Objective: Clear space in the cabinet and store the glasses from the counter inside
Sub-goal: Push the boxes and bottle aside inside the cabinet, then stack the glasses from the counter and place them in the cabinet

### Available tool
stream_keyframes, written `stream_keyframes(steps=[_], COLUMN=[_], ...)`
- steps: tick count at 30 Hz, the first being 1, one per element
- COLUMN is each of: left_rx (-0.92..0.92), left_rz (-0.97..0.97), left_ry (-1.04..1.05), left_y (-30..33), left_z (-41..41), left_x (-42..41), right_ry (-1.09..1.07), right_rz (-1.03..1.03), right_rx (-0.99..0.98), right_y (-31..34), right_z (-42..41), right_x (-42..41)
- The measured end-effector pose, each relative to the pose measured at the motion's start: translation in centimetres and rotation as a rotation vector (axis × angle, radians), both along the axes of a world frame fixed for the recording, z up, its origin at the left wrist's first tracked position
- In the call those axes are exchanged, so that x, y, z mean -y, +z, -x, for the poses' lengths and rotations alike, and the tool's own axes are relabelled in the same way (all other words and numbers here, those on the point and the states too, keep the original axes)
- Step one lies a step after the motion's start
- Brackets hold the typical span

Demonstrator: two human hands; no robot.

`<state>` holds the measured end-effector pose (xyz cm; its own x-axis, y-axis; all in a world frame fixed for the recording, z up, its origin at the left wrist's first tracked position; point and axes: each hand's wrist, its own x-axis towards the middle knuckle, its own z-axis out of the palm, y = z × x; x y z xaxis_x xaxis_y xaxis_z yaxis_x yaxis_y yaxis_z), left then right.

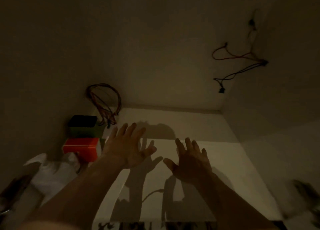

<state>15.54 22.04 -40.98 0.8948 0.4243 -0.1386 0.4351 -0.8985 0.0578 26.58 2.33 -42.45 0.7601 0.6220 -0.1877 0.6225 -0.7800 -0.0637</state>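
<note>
The cabinet shelf [199, 125] is a pale, dimly lit surface; no glasses can be made out in this view. Both hands reach into the cabinet above the shelf. The left hand [128, 148] has its fingers spread straight and holds nothing. The right hand [192, 162] is likewise spread and holds nothing. At the left side sit a red box [81, 147], a dark green box [83, 126] behind it, and a coil of wires [105, 103]. More wires [242, 56] hang on the right wall.
</note>
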Motion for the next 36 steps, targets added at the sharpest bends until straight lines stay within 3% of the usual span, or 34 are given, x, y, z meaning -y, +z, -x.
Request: stream_keyframes(steps=[8, 14, 18, 30, 36], left_rx=[-0.023, -0.186, -0.243, -0.471, -0.430], left_rz=[0.060, 0.150, 0.235, 0.506, 0.496], left_ry=[0.022, 0.020, 0.022, -0.007, -0.082], left_y=[2.7, 9.9, 20.0, 58.9, 74.3], left_z=[-0.5, 3.2, 6.2, 15.3, 15.2], left_x=[4.4, 8.6, 11.4, 17.6, 16.0], right_ry=[-0.041, -0.091, -0.117, -0.155, -0.172], right_rz=[-0.039, 0.006, 0.035, 0.190, 0.112], right_rx=[0.011, -0.172, -0.287, -0.590, -0.460], right_y=[5.6, 14.0, 24.4, 62.2, 77.8], right_z=[-0.3, 3.3, 6.3, 16.8, 16.1], right_x=[3.4, 6.6, 8.6, 14.0, 14.2])
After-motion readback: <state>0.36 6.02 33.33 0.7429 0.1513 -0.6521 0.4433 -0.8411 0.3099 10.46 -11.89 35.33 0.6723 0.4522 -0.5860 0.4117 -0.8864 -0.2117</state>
